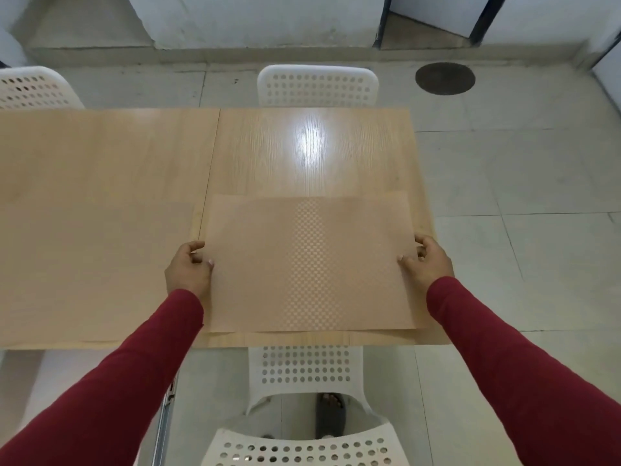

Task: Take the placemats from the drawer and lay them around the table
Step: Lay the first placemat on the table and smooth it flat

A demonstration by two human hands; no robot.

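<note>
A tan placemat (309,264) with a fine checked weave lies over the near right part of the light wooden table (117,196). A second sheet edge shows just under its near and right sides. My left hand (190,269) pinches the mat's left edge, thumb on top. On the opposite side my right hand (428,260) pinches the right edge the same way. Both sleeves are dark red. The drawer is out of view.
A white perforated chair (317,85) stands at the table's far side, another (33,87) at the far left. A third white chair (302,398) is right below me at the near edge. Tiled floor with a round dark cover (445,78) lies to the right.
</note>
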